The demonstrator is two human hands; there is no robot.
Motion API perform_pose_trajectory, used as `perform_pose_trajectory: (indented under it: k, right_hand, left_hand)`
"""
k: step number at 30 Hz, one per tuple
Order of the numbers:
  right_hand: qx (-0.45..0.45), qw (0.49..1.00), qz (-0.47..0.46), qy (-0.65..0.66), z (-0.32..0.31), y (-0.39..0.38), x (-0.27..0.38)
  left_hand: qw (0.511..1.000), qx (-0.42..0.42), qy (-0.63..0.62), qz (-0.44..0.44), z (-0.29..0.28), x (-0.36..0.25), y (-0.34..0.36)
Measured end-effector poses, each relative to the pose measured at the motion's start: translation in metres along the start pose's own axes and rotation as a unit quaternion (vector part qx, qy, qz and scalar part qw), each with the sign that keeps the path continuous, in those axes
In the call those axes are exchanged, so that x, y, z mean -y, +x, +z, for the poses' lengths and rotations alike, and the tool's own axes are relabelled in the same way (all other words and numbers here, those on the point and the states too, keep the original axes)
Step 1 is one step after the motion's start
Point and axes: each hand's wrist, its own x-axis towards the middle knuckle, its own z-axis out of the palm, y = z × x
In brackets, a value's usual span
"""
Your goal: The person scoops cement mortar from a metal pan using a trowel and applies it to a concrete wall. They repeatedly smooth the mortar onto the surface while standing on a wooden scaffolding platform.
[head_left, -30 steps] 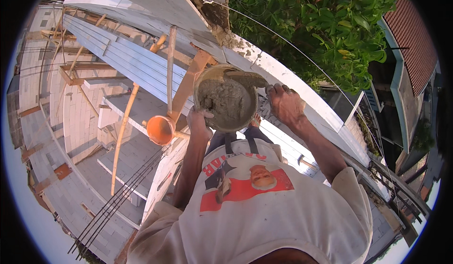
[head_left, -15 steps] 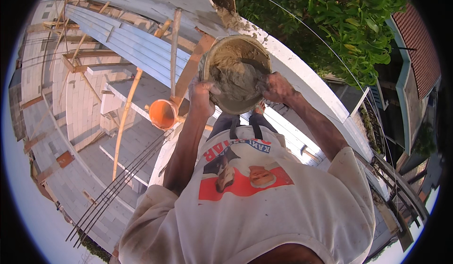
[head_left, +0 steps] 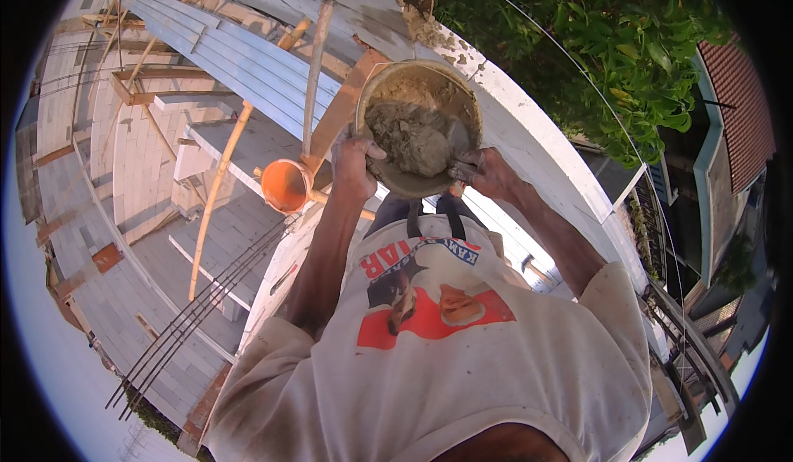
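Note:
A round bucket [head_left: 472, 90] is held in front of me, tilted so that its open mouth faces me. Wet grey mortar [head_left: 417, 144] lies inside in a thick lump, and drier tan residue coats the far inner wall. My left hand [head_left: 357, 167] grips the bucket's left rim, thumb over the edge and the other fingers hidden behind. On the lower right side, my right hand [head_left: 489, 173] is closed at the rim, its fingertips partly hidden against the edge. A smooth grey patch shows inside near it; I cannot tell whether it is a tool.
An orange bucket [head_left: 286, 186] stands left of my left forearm, beside wooden poles [head_left: 317, 78]. Blue-grey corrugated sheets [head_left: 231, 53] lie farther left. A pale wall ledge [head_left: 529, 115] curves past on the right, with mortar on its far part. Thin steel rods [head_left: 194, 322] jut out lower left.
The mortar has slumped from a smoother spread into a rough lump toward the bucket's near side. Both hands stay at the rim, and the right one sits slightly lower and farther right.

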Motion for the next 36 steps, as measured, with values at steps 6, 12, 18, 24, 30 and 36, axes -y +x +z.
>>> perform_pose_trajectory:
  k: [6, 12, 18, 24, 30, 36]
  right_hand:
    - [-0.062, 0.995, -0.054, -0.052, -0.015, -0.018, 0.004]
    - [-0.117, 0.991, 0.021, -0.053, -0.060, -0.041, 0.057]
    - [-0.206, 0.964, -0.022, -0.165, -0.122, -0.018, 0.115]
    - [-0.374, 0.818, -0.162, -0.405, -0.099, 0.101, 0.163]
    - [-0.421, 0.816, -0.136, -0.372, -0.090, 0.058, 0.122]
    - [-0.252, 0.862, -0.065, -0.435, -0.073, -0.025, 0.068]
  left_hand:
    - [0.999, -0.023, -0.001, -0.036, -0.020, 0.027, 0.028]
    - [0.992, -0.085, -0.033, -0.090, -0.011, 0.028, 0.021]
    - [0.986, -0.132, 0.021, -0.099, -0.034, 0.047, 0.030]
    - [0.989, -0.109, -0.010, -0.098, -0.037, 0.049, 0.024]
    - [0.992, -0.111, -0.012, -0.053, -0.045, 0.056, 0.027]
    - [0.992, -0.125, 0.011, -0.001, -0.014, 0.043, 0.016]
